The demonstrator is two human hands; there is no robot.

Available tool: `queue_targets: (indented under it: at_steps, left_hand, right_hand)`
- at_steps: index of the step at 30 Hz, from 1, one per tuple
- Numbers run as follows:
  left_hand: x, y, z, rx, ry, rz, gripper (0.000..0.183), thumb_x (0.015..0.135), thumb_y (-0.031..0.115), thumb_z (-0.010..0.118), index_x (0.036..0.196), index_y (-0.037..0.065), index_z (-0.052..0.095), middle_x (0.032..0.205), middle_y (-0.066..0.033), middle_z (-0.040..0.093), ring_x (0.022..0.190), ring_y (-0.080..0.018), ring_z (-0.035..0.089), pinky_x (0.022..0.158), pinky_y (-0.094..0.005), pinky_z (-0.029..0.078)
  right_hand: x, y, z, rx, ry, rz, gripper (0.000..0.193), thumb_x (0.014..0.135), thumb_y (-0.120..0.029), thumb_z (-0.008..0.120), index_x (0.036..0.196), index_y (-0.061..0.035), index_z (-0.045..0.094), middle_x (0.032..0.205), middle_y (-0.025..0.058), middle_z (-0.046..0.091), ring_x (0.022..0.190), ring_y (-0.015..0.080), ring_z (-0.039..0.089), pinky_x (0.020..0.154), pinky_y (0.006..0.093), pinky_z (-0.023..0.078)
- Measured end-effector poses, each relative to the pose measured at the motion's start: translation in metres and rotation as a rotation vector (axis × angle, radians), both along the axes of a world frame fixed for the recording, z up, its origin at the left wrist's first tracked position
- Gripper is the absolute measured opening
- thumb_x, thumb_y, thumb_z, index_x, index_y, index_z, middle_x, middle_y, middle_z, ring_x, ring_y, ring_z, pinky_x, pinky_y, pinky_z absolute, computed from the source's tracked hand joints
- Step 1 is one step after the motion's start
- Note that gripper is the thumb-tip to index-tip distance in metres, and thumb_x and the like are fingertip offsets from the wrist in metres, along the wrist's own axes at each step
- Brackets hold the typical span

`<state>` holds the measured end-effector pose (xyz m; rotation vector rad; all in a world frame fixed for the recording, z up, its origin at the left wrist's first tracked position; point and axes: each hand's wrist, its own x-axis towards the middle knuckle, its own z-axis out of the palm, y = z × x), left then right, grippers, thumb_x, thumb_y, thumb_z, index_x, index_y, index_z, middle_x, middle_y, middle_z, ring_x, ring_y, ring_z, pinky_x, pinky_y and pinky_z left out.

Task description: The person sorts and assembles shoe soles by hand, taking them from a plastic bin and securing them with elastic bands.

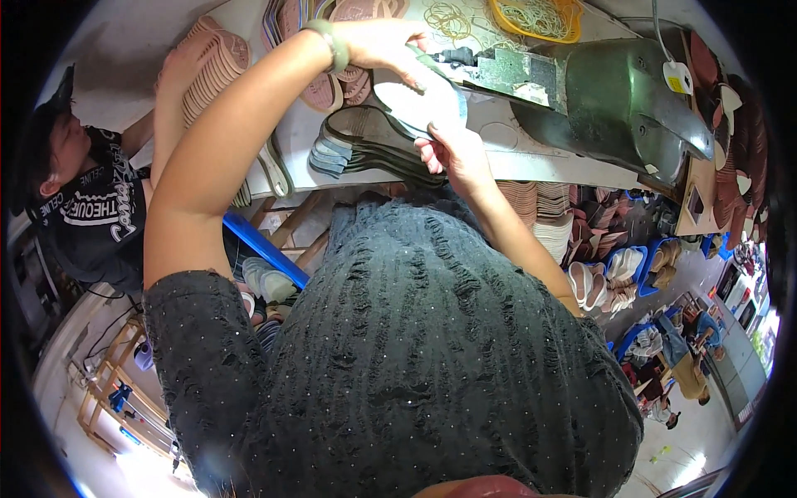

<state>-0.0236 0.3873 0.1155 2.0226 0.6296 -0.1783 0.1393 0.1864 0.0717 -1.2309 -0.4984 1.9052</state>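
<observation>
A pale insole (421, 106), white with a light-blue edge, is held between my hands at the front of the dark green machine (623, 95). My left hand (388, 51), with a bracelet at the wrist, grips its far end, the thumb pressed on the white face. Its other fingers are partly hidden near the machine's head. My right hand (455, 156) pinches the near edge between thumb and fingers. Close to the left of my right hand, a pile of dark insoles (365, 137) lies on the white table (531, 170), some with light-blue ends.
A person (91, 191) at the left reaches to a row of pink insoles (217, 75). Behind the machine stands a yellow basket (540, 21) of string-like bands, with loose bands (448, 21) beside it. Below the table are stacked soles (552, 212) and blue crates (660, 266) of shoes.
</observation>
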Motion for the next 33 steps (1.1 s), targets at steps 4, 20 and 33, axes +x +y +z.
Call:
queue_targets:
  at_steps: [4,20,33]
  left_hand:
    - [0.018,0.009,0.008,0.065,0.102,-0.063,0.048,0.076,0.03,0.072,0.11,0.004,0.052,0.097,-0.0075,0.058,0.093,-0.0155,0.054,0.083,-0.0308,0.044]
    - [-0.012,0.023,0.041,-0.195,-0.008,0.016,0.044,0.089,0.029,0.059,0.126,0.007,0.055,0.12,-0.0115,0.06,0.113,-0.0203,0.053,0.098,-0.0323,0.041]
    - [-0.03,-0.057,0.002,-0.1,-0.153,0.574,0.051,0.086,0.025,0.063,0.131,0.005,0.049,0.122,-0.0103,0.058,0.111,-0.0176,0.053,0.097,-0.0303,0.04]
  right_hand:
    - [0.004,0.003,0.002,0.018,-0.046,-0.075,0.034,0.092,-0.026,0.058,0.089,0.0072,0.064,0.066,0.0057,0.062,0.05,0.0092,0.053,0.047,0.0207,0.039]
    - [-0.001,0.059,0.016,0.101,-0.21,-0.004,0.031,0.092,-0.027,0.055,0.087,0.0014,0.066,0.063,-0.0001,0.059,0.048,0.0053,0.048,0.046,0.0188,0.035]
    - [0.011,0.062,0.015,0.2,-0.389,0.06,0.035,0.093,-0.032,0.051,0.081,-0.0013,0.065,0.069,0.0042,0.066,0.051,0.0056,0.052,0.048,0.0203,0.036]
